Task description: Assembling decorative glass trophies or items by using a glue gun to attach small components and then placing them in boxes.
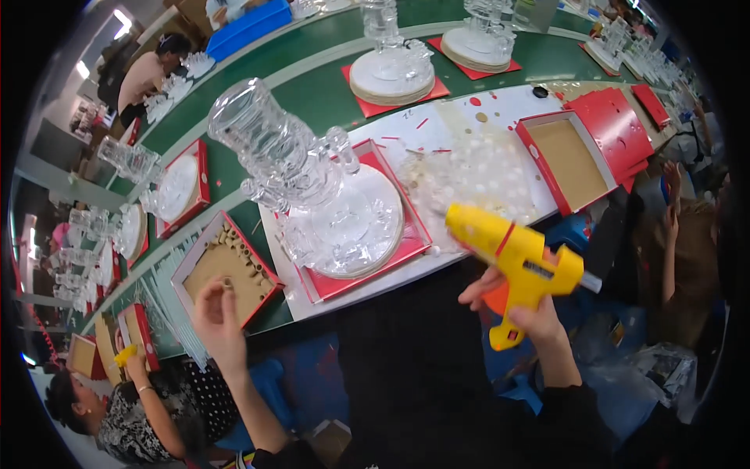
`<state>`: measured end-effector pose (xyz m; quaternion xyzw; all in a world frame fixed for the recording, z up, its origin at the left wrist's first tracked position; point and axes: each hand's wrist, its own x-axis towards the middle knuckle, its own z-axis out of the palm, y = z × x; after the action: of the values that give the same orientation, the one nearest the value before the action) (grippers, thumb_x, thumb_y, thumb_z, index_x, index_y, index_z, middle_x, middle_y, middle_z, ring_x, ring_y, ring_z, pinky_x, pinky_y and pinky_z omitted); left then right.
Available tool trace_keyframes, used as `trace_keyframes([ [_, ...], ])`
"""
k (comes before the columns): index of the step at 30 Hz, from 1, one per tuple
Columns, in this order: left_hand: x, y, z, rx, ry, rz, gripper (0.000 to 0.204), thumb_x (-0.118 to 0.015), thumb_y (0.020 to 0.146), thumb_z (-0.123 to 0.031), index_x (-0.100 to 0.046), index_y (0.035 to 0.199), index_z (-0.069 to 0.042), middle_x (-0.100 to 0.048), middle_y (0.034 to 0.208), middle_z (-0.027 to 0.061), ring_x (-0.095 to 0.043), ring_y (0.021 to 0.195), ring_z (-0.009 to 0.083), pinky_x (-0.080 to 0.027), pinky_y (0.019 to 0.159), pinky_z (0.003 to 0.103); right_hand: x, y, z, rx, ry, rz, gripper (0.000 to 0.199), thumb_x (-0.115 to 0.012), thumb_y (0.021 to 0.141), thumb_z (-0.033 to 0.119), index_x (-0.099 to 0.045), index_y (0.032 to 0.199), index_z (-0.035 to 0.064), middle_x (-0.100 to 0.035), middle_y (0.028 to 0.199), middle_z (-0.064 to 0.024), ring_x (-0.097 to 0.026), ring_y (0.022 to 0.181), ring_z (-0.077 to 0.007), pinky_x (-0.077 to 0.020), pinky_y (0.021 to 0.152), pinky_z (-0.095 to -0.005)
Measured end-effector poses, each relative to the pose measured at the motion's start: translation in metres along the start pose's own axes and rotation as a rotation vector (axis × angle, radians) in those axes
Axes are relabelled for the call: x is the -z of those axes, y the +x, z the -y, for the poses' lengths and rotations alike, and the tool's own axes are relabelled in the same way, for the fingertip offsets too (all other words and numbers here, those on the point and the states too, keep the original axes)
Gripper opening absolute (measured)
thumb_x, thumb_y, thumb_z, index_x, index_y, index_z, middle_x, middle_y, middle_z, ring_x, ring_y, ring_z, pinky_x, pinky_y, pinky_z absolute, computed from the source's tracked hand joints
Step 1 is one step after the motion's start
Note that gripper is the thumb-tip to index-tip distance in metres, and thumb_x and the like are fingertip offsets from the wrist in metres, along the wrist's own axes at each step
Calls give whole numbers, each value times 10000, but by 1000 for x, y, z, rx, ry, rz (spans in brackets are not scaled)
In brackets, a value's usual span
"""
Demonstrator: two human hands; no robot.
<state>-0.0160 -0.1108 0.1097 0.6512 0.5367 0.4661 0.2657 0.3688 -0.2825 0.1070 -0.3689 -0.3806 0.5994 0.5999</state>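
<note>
The near edge of the green tabletop [308, 92] curves up from left to right, and along it lies a white board [500, 104], whose lower edge runs beneath the nozzle side of the yellow glue gun [525, 260]. Between the red tray [420, 236] on the board's left part and the open red box [576, 156] at its right is a stretch of board strewn with pale discs [500, 176] and red scraps, the widest room near the nozzle. Left of the board, the box of tan tubes [212, 275] sits at the tabletop's near edge, just beside the board's left end. The right hand [537, 316] wraps the gun's handle, its body slanting across the board's near edge, partly beyond it. Its long axis runs from upper left to lower right: nozzle toward the tray side, rear end lower right, handle slanting down. The left hand [220, 316] is raised at the tube box's near edge, thumb and forefinger close together; whether they pinch a piece I cannot tell. In the tray rests a white round base [344, 225], its clear tower [285, 148] appearing to lean toward the upper left.
</note>
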Motion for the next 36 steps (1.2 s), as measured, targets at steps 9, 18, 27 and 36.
trace_keyframes([
  [9,-87,-60,-84,-12,-714,474,281,-587,816,165,-599,1083,80,-574,1124,154,-629,1007,212,-540,891,312,-34,-28,5,-67,145,182,516,-617,783,7,-456,1273,22,-642,975,-126,-626,1052,-254,-444,990,-383],
  [18,-87,-60,-97,56,-734,488,215,-640,846,16,-635,1053,75,-621,1060,156,-605,955,180,-505,824,279,-34,-29,6,-75,92,188,209,-657,741,11,-612,946,8,-633,836,-102,-648,762,-192,-537,744,-307],
  [27,-88,-60,-95,23,-703,512,216,-633,850,19,-638,1058,77,-625,1060,161,-619,935,186,-506,835,280,-34,-34,3,-161,136,109,235,-643,737,3,-610,970,0,-631,845,-107,-645,759,-179,-521,742,-278],
  [36,-87,-59,-96,35,-715,522,211,-628,843,43,-644,1051,68,-630,1056,157,-627,936,192,-508,834,277,-33,-35,3,-209,117,85,237,-636,737,16,-613,972,-7,-619,883,-110,-631,747,-170,-507,716,-274],
])
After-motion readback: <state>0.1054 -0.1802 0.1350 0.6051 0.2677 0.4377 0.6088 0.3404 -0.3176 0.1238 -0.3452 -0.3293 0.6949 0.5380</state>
